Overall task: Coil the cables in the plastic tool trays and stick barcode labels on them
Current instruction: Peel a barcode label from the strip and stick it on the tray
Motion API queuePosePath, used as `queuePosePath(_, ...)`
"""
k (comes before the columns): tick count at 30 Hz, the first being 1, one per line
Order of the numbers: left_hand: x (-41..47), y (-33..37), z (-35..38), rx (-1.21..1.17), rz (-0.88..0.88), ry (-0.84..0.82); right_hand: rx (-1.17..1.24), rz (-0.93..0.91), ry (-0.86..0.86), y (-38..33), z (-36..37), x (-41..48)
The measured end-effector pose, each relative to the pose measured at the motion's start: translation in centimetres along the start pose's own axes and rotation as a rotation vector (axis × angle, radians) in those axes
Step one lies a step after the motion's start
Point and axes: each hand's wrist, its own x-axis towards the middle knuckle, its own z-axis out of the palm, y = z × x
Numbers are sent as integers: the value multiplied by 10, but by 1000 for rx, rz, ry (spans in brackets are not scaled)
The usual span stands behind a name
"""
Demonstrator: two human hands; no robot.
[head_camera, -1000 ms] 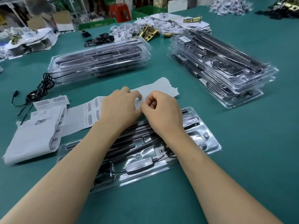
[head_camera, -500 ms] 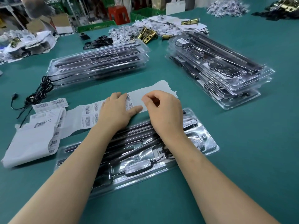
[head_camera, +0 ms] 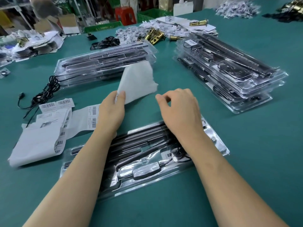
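My forearms (head_camera: pixel 85 169) hide much of the near tray (head_camera: pixel 218 145); tray stacks (head_camera: pixel 229 71) lie beyond. Left hand (head_camera: pixel 111 112) grips the label strip (head_camera: pixel 137 79), now lifted; right hand (head_camera: pixel 180 110) is curled, perhaps pinching a label, I cannot tell.

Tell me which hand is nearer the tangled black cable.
Left. The left hand sits right of the tangled black cable, gripping the paper strip; the right hand is farther right, above the tray.

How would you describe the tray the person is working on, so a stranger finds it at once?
On the green table, a left stack and a right stack of clear trays stand farther off. The single tray lies nearest the person, under both forearms, unstacked.
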Motion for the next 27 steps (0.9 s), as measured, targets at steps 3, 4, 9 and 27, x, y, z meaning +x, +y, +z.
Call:
queuePosePath(3, 1, 0, -7, -250, -173, 30, 193, -65, -117, -19, 9, -9)
queuePosePath(4, 2, 1, -8, -302, -220, 21, 311, -43, -166, -25, 13, -11)
queuePosePath(9, 4, 4, -13, -397, -340, 21, 796, 257, -471, -58, 38, 0)
queuePosePath(27, -9, 29, -51, 87, 268, 128, 1076, 477, -71, -67, 67, 4)
